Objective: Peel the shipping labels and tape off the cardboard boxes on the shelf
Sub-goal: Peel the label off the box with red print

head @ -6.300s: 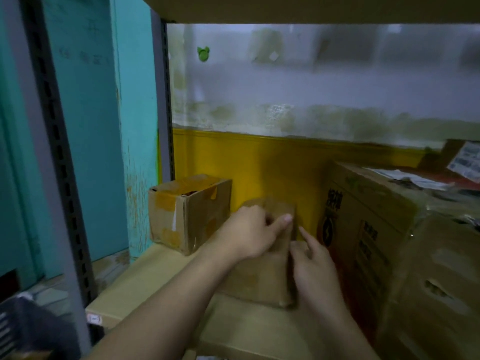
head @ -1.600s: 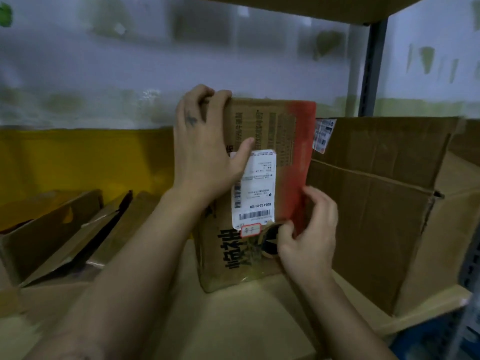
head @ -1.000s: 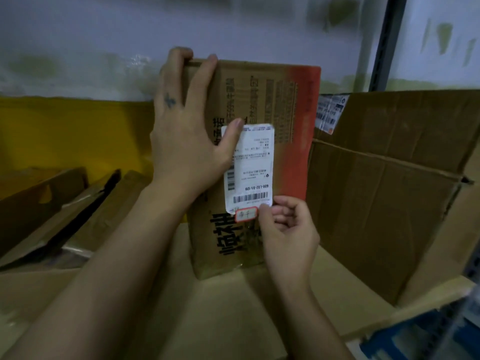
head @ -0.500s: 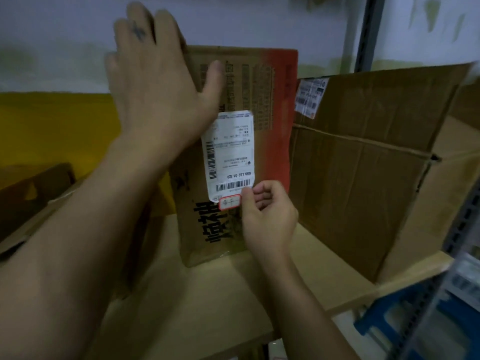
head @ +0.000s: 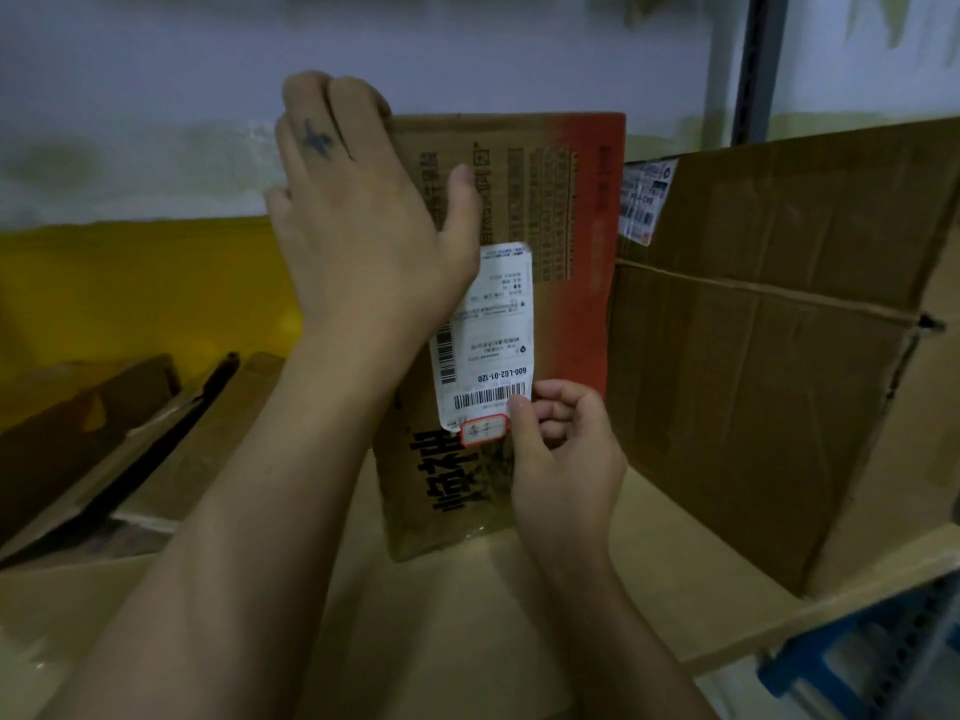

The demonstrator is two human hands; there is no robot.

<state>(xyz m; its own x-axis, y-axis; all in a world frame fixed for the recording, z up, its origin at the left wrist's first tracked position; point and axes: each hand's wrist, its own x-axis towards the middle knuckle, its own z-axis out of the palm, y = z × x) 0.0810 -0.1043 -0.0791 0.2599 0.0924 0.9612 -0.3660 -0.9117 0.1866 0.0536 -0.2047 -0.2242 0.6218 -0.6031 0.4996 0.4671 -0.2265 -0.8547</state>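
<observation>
**Label corner pinched, box braced**

Our left hand (head: 363, 241) grips the top left corner of the box (head: 566, 283), fingers hooked over its upper edge and thumb flat on the front face. Our right hand (head: 561, 459) is closed in a pinch on the lower right corner of the label (head: 493, 345), thumb on the barcode, just beside the red-edged sticker (head: 483, 430). The box stands upright on the shelf (head: 467, 615), its right edge touching the big box (head: 753, 381); the label sits on its front face, and we judge that it is barely lifted.

We see these risks from here:

- Thin paper pulled fast or straight out may tear and leave a strip stuck down.
- The label may lift the cardboard's printed skin along with it.
- Our left wrist covers the label's upper left, so the peel could stall there unless we shift the hold.
- A downward tug could tip the narrow box toward us if the top grip slackens.

A second label (head: 644, 200) on the big box is untouched.
</observation>
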